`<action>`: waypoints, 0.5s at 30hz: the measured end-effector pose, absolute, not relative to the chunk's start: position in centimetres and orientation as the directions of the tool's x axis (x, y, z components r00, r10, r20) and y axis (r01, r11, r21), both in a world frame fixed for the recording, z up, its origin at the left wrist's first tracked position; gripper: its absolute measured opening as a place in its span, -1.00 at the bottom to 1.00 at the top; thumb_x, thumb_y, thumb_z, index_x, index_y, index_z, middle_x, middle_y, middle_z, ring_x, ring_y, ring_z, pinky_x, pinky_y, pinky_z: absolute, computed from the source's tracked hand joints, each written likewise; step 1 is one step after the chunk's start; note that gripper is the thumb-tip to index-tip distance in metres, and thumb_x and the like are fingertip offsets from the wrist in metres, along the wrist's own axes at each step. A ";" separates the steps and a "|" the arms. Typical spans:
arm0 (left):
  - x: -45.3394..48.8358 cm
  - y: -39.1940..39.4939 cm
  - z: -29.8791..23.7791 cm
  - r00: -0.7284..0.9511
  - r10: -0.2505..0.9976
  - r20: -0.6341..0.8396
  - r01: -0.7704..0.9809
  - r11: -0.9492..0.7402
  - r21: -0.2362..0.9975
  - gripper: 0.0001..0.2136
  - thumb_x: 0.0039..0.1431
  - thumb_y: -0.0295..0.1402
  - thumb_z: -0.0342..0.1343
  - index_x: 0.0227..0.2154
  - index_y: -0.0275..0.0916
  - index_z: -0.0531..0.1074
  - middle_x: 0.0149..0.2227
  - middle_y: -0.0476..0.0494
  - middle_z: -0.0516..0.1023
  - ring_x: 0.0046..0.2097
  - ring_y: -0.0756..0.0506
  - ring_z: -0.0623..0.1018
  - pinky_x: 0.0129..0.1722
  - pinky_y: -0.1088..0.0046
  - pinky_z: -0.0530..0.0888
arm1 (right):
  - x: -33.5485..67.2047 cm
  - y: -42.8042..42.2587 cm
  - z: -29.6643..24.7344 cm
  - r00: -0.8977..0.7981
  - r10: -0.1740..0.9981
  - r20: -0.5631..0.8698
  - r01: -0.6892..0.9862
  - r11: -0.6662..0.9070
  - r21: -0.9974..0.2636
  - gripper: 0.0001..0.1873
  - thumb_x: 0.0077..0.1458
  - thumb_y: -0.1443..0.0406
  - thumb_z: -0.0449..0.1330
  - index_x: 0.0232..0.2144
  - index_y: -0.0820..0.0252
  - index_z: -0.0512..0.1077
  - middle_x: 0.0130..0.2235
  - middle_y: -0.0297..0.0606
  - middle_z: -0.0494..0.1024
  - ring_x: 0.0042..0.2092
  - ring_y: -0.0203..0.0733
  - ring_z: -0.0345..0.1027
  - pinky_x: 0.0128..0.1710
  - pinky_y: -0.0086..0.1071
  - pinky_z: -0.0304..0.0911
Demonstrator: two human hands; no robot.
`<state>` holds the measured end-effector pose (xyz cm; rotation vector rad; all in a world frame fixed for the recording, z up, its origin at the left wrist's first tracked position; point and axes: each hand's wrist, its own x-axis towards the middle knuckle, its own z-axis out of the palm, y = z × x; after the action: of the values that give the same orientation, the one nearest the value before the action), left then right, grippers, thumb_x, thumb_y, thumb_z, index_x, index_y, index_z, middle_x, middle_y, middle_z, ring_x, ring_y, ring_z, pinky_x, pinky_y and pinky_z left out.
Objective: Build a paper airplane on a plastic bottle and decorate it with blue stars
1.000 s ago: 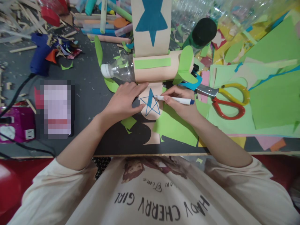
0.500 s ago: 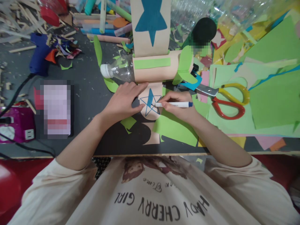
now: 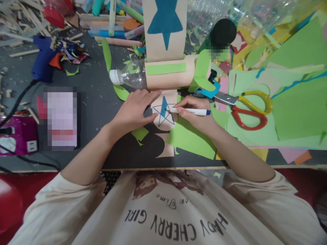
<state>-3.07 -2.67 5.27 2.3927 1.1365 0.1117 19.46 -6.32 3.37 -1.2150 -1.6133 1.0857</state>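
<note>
My right hand pinches a white marker pen with a blue end. Its tip touches a star outline on a peach paper strip with a rounded end; part of the star is coloured blue. My left hand lies flat with fingers spread, its fingertips at the strip's left side. Just beyond both hands rests a plastic bottle wrapped in peach paper, with green paper pieces stuck on. Another peach strip with a filled blue star extends from the bottle's far side.
Scissors with red and yellow handles lie right of my right hand. Green paper sheets are stacked farther right. At the left are a blue glue gun, a blurred phone and a purple box. Markers lie at the back.
The marker tip has moved slightly up the star, and my right hand has shifted a little with it. My left hand stays in place.
</note>
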 end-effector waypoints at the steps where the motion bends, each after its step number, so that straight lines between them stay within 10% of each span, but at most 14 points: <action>1: -3.1 -2.7 5.3 0.650 0.748 -0.134 0.709 -0.534 0.461 -0.46 0.27 -0.24 0.03 0.26 -0.34 0.22 -0.01 -0.28 0.46 0.04 -0.28 0.43 0.10 0.18 0.32 | 19.5 -6.3 3.4 -0.208 0.973 0.104 0.258 0.157 -0.953 -0.75 0.12 0.14 0.26 -0.48 0.17 0.52 -0.51 -0.31 0.56 -0.50 -0.30 0.34 -0.51 -0.42 0.18; 15: -3.0 -2.7 5.4 0.646 0.750 -0.144 0.710 -0.522 0.472 -0.46 0.28 -0.23 0.01 0.27 -0.30 0.21 0.01 -0.28 0.45 0.04 -0.30 0.41 0.10 0.16 0.31 | 19.2 -6.2 4.1 -0.087 0.995 0.055 0.263 0.077 -0.962 -0.82 0.05 0.20 0.25 -0.53 0.14 0.48 -0.56 -0.35 0.52 -0.52 -0.30 0.34 -0.54 -0.41 0.20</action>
<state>-3.03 -2.66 5.40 2.3698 1.1390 0.1057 19.15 -6.23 4.07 -1.3148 -1.4963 1.0769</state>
